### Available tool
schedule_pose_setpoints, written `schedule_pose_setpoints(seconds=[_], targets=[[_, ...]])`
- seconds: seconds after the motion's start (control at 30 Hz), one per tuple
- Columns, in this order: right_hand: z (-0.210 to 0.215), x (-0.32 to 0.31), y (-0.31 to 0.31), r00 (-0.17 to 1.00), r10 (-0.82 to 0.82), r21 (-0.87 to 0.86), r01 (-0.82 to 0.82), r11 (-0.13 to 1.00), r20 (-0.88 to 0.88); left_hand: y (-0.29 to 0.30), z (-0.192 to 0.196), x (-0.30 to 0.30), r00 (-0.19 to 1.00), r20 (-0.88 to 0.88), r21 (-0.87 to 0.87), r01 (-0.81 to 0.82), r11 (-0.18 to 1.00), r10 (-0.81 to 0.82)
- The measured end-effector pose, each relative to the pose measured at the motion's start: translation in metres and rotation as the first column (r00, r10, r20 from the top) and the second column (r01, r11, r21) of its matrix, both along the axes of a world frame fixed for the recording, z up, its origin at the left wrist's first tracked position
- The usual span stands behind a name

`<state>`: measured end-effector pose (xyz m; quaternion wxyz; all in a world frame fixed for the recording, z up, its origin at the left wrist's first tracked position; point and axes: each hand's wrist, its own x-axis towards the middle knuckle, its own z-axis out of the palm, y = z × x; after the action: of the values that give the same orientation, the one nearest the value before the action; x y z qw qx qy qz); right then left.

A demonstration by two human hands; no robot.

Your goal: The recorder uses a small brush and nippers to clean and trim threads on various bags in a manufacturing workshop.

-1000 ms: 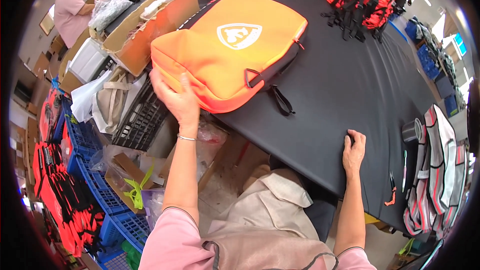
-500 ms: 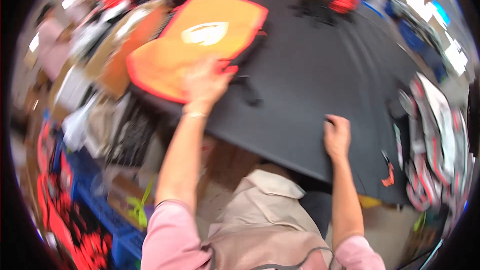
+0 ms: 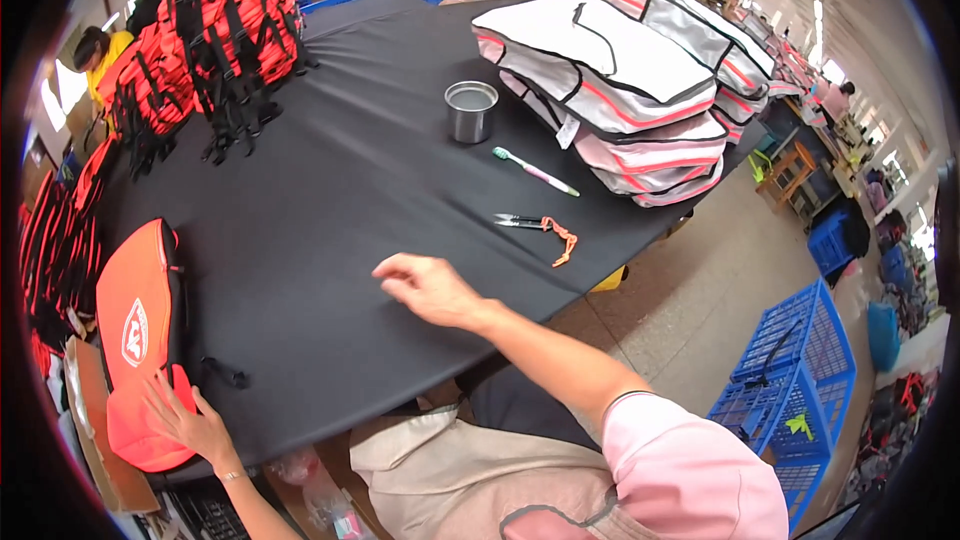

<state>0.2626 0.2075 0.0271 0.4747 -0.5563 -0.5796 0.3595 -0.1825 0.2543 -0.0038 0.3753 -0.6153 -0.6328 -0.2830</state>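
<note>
Left hand [image 3: 188,427] spread flat on the orange bag [image 3: 137,285], fingers wide, not clamped. Right hand [image 3: 432,290] well apart from it, above or on the table [image 3: 300,250], can't tell which; fingers loosely bent, empty. Bag lies along the table's left side, lower end at the near edge. Wide bare stretch between bag and right hand. Past that hand, toward the right edge: snips [image 3: 522,221], toothbrush [image 3: 535,171], cup [image 3: 470,122], then white bags [image 3: 652,55]. Open room runs back to the red pile [image 3: 225,20].

Room is offered over the middle of the bench [image 3: 320,220]; passage is obstructed rightward by cup [image 3: 470,114], toothbrush [image 3: 536,172], scissors [image 3: 522,222] and white bags [image 3: 620,55], leftward by red bundles [image 3: 220,10] and orange bag [image 3: 137,285].
</note>
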Motion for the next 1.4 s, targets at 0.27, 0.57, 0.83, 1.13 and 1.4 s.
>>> schedule_pose_setpoints(seconds=[0.27,0.57,0.83,1.13,1.4], targets=[[0.135,0.248,-0.022,0.006,-0.866,0.845,0.218,0.489,0.500,-0.083,-0.022,0.091,0.872,0.356,-0.166,0.414,0.895,-0.336],[0.145,0.330,0.017,0.078,-0.591,0.390,0.682,0.619,0.803,-0.099,-0.016,0.144,0.762,0.393,-0.191,0.615,0.765,-0.515],[0.244,0.386,-0.033,-0.037,-0.932,0.573,0.797,0.191,0.361,-0.112,-0.005,0.150,0.678,0.559,-0.138,0.643,0.753,-0.477],[0.383,0.348,-0.115,-0.201,-0.979,0.864,0.486,-0.135,-0.040,-0.116,0.019,0.212,0.474,0.604,-0.016,0.811,0.585,-0.641],[0.444,0.256,-0.168,0.226,-0.962,0.919,0.391,-0.053,-0.151,-0.128,0.056,0.245,0.242,0.668,0.111,0.903,0.416,-0.703]])
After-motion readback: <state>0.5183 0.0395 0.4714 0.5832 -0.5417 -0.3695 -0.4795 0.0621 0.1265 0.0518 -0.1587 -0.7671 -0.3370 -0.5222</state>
